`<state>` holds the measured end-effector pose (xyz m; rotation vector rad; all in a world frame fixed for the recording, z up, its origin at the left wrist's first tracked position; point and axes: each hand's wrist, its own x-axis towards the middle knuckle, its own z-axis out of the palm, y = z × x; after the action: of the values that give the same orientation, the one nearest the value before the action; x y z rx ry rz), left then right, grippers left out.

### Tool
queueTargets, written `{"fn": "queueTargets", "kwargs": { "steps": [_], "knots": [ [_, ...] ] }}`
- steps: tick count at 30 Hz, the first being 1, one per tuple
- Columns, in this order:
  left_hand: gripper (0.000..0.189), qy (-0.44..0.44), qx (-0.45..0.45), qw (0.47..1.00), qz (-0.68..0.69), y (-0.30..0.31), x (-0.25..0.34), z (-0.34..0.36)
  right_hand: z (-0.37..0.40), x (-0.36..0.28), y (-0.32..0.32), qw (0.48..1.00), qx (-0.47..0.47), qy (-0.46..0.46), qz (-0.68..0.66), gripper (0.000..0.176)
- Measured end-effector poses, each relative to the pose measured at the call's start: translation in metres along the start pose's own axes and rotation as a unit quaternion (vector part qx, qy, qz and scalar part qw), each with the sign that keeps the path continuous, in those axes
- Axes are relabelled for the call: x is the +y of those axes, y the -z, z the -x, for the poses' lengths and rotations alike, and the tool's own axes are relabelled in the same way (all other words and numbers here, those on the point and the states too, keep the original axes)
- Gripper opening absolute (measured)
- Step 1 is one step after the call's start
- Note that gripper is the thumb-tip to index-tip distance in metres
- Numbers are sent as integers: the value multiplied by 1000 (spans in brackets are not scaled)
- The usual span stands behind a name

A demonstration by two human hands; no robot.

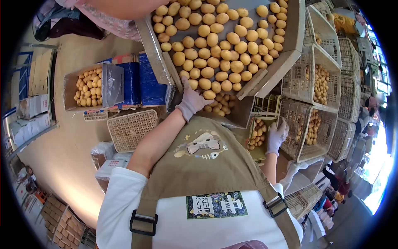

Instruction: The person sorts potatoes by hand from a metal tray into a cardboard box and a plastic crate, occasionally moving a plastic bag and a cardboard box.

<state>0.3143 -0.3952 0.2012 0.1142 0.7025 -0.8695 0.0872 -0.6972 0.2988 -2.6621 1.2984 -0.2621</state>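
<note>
My left hand (pixel 192 100), in a pale glove, reaches to the narrow mouth of a grey sorting tray (pixel 286 45). Its fingers and thumb are spread beside the front row of round, yellow-brown, potato-like produce (pixel 213 62). Below the mouth, a container (pixel 240 113) holds more of the same, partly hidden by my hand and apron. My right hand (pixel 277 136), also gloved, is closed at the right side of an olive-green basket (pixel 260 154). Several pieces of produce (pixel 258 132) lie in that basket. My right fingertips are partly hidden against its edge.
White plastic crates (pixel 304 108) with produce are stacked at the right. A plastic-lined box (pixel 112 85) of produce stands at the left, near blue boxes (pixel 152 81) and a beige crate (pixel 132 132). Another person's pink sleeve (pixel 110 16) shows at the top.
</note>
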Motion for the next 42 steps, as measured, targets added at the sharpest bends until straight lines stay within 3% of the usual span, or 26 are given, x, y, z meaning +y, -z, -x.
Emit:
{"fn": "queueTargets", "kwargs": {
  "steps": [3,6,8,9,11,13,14,15,17,19,20,23,26,29,31,34,35,36,37,38,39,40,41,42],
  "knots": [
    [97,-72,-13,963,-259,0,-5,5,-11,-92,10,972,79,192,-112,42],
    [90,26,30,998,-41,-2,1,8,-19,-186,-3,920,64,352,-158,46],
    [83,11,93,992,-89,-3,-3,12,-22,-222,-26,923,-2,372,-99,44],
    [80,1,123,986,-111,-3,-2,14,-20,-216,-59,918,-78,386,-53,45],
    [75,-18,144,973,-179,19,7,10,-20,-224,-45,886,-198,417,34,43],
    [71,-34,154,961,-227,27,8,13,-54,-234,-34,872,-365,325,4,42],
    [70,-40,153,957,-245,8,3,26,-49,-224,-41,919,-147,361,-54,40],
    [69,-54,108,953,-277,30,6,17,-54,-220,-41,901,-65,428,32,38],
    [69,-90,18,938,-333,34,9,19,-61,-220,-44,889,-124,435,79,37],
    [70,-21,110,985,-131,-2,5,22,-72,-241,-38,910,-195,364,35,37],
    [86,-26,124,981,-146,-14,1,26,-75,-255,-35,917,-230,326,13,37],
    [96,35,74,995,-60,-21,-8,15,-72,-284,-65,891,-285,344,77,41],
    [105,35,40,998,-30,-19,-14,-4,-75,-307,-70,867,-367,313,122,46],
    [103,38,49,998,8,-25,-13,-2,-76,-307,-70,871,-361,316,106,47],
    [96,15,48,999,-12,-29,-13,7,-71,-290,-67,889,-317,331,-12,43],
    [95,24,-97,995,-30,-19,-4,13,-66,-249,-35,877,-197,401,-177,39],
    [94,23,-62,998,-15,-19,-5,14,-71,-233,-9,859,-136,447,-210,37],
    [93,24,-28,999,-3,-23,-4,17,-86,-208,3,872,-21,471,-134,36],
    [93,27,8,1000,6,-25,-4,18,-105,-181,18,926,4,346,-147,31],
    [92,-21,-66,987,-142,-8,-7,8,-129,-145,13,941,176,275,-91,36],
    [90,-88,-123,949,-278,10,-9,-2,-136,-127,22,966,217,132,44,42],
    [89,-133,-124,889,-419,6,-10,-1,-135,-128,28,967,216,136,23,47],
    [88,-80,-123,941,-306,1,-10,-2,-133,-134,30,966,215,142,0,52],
    [86,-30,-110,978,-174,-3,-9,-3,-128,-140,23,961,130,231,-80,57]
  ]
}}
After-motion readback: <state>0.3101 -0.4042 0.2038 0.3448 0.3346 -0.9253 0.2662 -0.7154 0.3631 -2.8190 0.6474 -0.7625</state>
